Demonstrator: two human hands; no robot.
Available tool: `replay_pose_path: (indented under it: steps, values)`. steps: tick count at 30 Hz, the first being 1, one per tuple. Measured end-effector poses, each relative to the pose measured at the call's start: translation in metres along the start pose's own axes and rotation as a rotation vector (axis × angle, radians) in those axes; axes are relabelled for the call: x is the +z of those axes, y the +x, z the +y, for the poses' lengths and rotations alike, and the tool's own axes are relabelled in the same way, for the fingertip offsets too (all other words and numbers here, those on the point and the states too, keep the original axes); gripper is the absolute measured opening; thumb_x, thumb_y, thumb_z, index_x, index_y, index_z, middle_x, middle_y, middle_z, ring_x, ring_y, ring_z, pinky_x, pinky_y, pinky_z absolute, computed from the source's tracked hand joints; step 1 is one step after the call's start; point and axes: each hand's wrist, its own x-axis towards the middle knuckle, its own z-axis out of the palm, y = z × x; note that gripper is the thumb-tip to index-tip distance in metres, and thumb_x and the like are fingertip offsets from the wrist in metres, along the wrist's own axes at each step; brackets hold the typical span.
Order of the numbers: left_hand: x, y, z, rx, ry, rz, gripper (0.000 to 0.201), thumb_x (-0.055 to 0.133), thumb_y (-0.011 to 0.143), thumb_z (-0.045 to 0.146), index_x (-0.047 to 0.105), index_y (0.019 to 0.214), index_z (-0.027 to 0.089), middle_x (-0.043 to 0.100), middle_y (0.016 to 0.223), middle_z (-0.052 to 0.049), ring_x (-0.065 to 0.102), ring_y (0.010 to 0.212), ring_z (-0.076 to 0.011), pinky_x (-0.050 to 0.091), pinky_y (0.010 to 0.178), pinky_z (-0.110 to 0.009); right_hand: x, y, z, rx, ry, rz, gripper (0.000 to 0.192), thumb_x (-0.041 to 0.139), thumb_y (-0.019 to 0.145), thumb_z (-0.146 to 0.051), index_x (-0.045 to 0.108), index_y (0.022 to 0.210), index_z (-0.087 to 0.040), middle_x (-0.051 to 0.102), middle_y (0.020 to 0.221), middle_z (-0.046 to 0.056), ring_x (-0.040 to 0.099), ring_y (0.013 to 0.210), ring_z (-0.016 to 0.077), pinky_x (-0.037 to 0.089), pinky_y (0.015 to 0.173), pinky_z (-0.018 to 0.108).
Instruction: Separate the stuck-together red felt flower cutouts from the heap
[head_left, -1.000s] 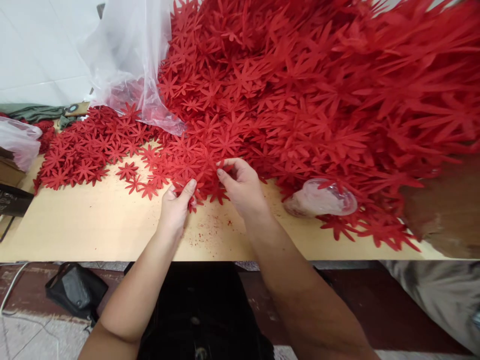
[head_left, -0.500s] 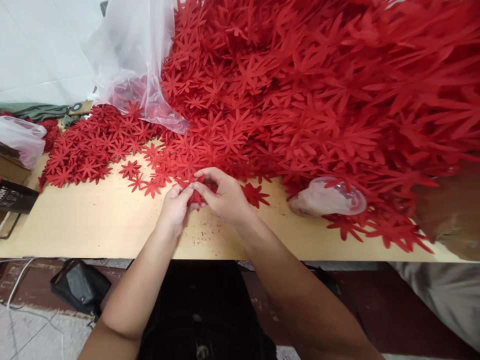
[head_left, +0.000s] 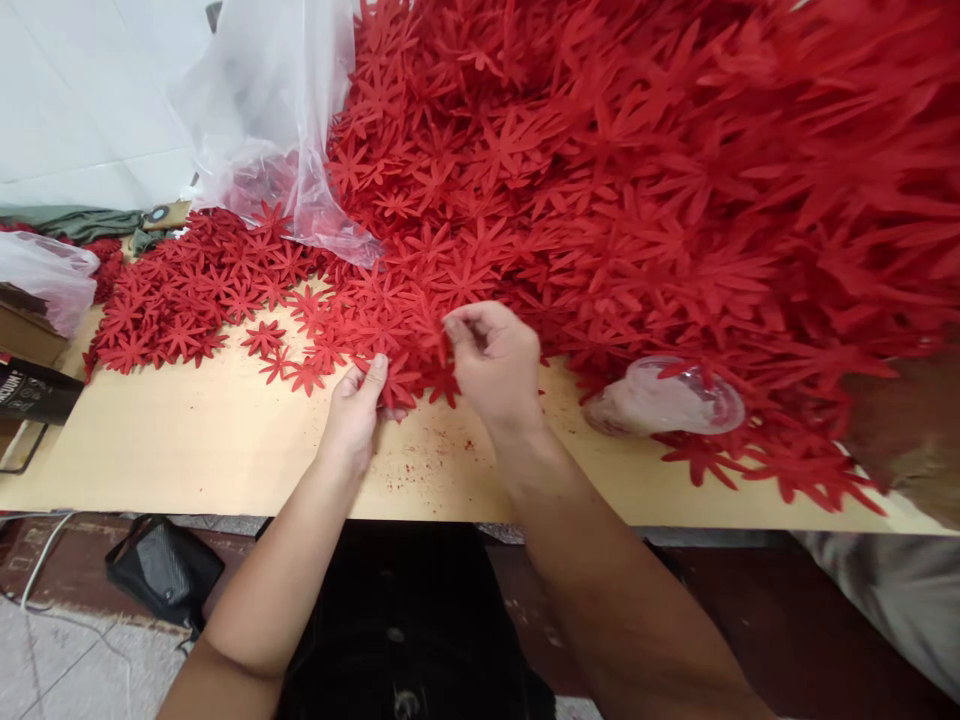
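Note:
My left hand (head_left: 355, 410) pinches a red flower-shaped cutout with narrow petals (head_left: 397, 382) under its raised thumb, just above the table's near part. To the right, my right hand (head_left: 496, 365) is closed, thumb against bent fingers, at the edge of the red cutout pile (head_left: 465, 270). Anything between those fingertips is too small or hidden to tell from the red behind. A few loose cutouts (head_left: 264, 338) lie left of my hands. Red crumbs (head_left: 431, 455) are scattered on the wood below them.
A large heap of red cutouts (head_left: 637, 180) covers the back and right. A clear plastic tub (head_left: 664, 397) lies to the right on the wooden table (head_left: 187, 440). A translucent bag (head_left: 262, 110) stands behind. At far left are a plastic bag (head_left: 56, 275) and a black box (head_left: 34, 390).
My right hand has moved away from my left, rightward and slightly up, and its fingers have curled closed. My left hand stays almost in place with the cutout, now more visible.

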Motion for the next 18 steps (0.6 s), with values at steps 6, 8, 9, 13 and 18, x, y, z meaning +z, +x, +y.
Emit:
replay_pose_path:
  steps: [6,8,9,13,18]
  values:
    - [-0.003,-0.002,0.003,-0.047,-0.044,-0.063,0.038,0.081,0.057,0.035,0.060,0.082,0.015,0.068,0.077,0.000,0.060,0.062,-0.0097,0.049,0.055,-0.022,-0.012,0.003,0.008,-0.125,-0.215,-0.020,0.023,0.061,0.079,-0.032,0.068,0.097,-0.020,0.061,0.117,0.013,0.052,0.117,0.0288,0.037,0.104,0.053]
    - [-0.002,-0.001,0.001,-0.013,0.012,-0.035,0.036,0.080,0.058,0.037,0.060,0.078,0.015,0.064,0.065,0.002,0.055,0.054,-0.0076,0.044,0.050,-0.021,-0.011,-0.008,0.001,-0.114,-0.128,-0.118,0.027,0.060,0.081,-0.039,0.067,0.100,-0.021,0.061,0.119,0.012,0.053,0.117,0.0269,0.038,0.104,0.052]
    - [-0.001,-0.001,0.000,0.010,0.037,-0.024,0.035,0.079,0.060,0.039,0.059,0.075,0.015,0.061,0.059,0.004,0.052,0.050,-0.0068,0.041,0.048,-0.020,-0.009,-0.015,-0.003,-0.075,-0.037,-0.196,0.030,0.059,0.082,-0.042,0.066,0.102,-0.021,0.063,0.116,0.011,0.057,0.112,0.0248,0.043,0.100,0.049]
    - [-0.001,0.002,-0.004,0.076,0.045,0.008,0.039,0.079,0.058,0.046,0.055,0.066,0.016,0.052,0.050,0.006,0.045,0.045,-0.0048,0.036,0.047,-0.020,0.004,-0.033,-0.013,0.142,0.316,-0.463,0.041,0.069,0.072,-0.045,0.063,0.104,-0.019,0.069,0.096,0.007,0.066,0.082,0.0171,0.056,0.078,0.037]
    - [-0.002,0.000,-0.004,0.005,0.067,-0.044,0.044,0.070,0.065,0.058,0.058,0.067,0.016,0.054,0.053,0.003,0.046,0.046,-0.0067,0.035,0.046,-0.022,0.012,-0.032,-0.014,0.248,0.459,-0.417,0.027,0.072,0.068,-0.041,0.065,0.084,-0.020,0.066,0.072,0.000,0.060,0.058,0.0119,0.055,0.056,0.028]
